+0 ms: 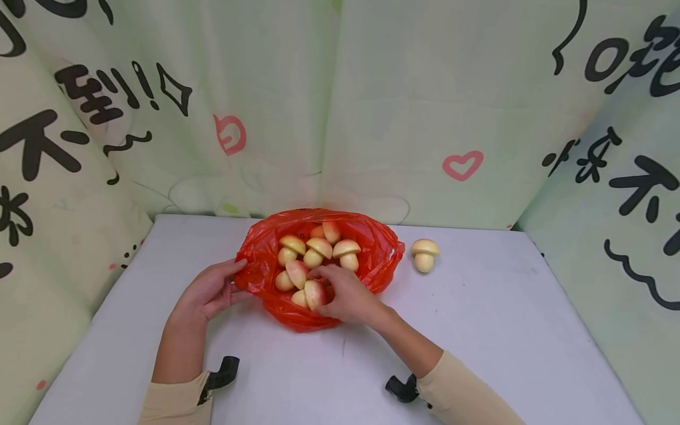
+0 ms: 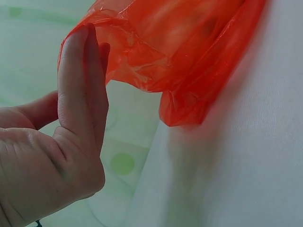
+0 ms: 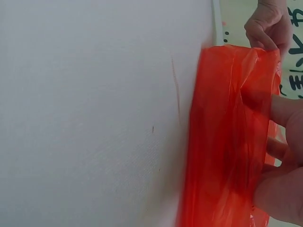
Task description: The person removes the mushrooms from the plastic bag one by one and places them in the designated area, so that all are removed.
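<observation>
A red plastic bag lies open on the table, with several toy mushrooms inside, their caps pale yellow to reddish. At the bag's left rim, my left hand pinches the plastic, its fingers extended in the left wrist view. My right hand reaches over the near right rim into the bag. Its thumb and fingers grip a reddish-capped mushroom near the front. In the right wrist view the bag wall hides that mushroom and part of the fingers.
One more mushroom stands on the white table, right of the bag. Pale green printed curtains enclose the table at the back and both sides. Black wrist mounts show at both sleeves.
</observation>
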The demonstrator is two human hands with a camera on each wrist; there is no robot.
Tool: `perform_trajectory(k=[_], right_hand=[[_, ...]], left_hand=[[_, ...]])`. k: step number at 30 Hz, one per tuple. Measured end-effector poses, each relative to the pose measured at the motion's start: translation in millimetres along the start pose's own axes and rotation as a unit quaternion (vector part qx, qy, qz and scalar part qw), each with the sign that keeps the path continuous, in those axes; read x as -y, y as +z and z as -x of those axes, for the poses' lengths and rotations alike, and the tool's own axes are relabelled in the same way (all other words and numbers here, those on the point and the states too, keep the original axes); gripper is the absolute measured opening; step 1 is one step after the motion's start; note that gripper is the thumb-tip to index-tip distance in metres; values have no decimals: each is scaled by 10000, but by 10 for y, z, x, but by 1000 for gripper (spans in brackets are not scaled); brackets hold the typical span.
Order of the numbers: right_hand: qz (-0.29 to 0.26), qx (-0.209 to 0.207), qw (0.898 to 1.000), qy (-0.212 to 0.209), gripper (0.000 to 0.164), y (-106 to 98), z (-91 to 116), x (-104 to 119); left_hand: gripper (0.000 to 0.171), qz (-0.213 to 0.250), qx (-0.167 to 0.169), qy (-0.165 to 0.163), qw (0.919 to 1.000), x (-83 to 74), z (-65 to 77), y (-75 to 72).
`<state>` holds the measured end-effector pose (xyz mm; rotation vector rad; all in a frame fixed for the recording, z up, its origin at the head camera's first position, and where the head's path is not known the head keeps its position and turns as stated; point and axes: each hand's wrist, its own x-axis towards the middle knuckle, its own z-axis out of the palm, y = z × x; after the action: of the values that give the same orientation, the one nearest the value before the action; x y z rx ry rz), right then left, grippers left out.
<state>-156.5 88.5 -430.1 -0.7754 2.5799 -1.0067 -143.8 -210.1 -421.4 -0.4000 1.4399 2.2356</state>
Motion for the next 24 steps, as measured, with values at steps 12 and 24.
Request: perform_trajectory(k=[12,24], right_hand=[[-556,93,9984,73,50,-21,-14,-50],[-838,-57,9963,198,53,-99,-6,-74]], left_hand=[[57,-24,-38,9,10000,7,3,2],[59,-50,-85,-9,10000,7,-13,9]])
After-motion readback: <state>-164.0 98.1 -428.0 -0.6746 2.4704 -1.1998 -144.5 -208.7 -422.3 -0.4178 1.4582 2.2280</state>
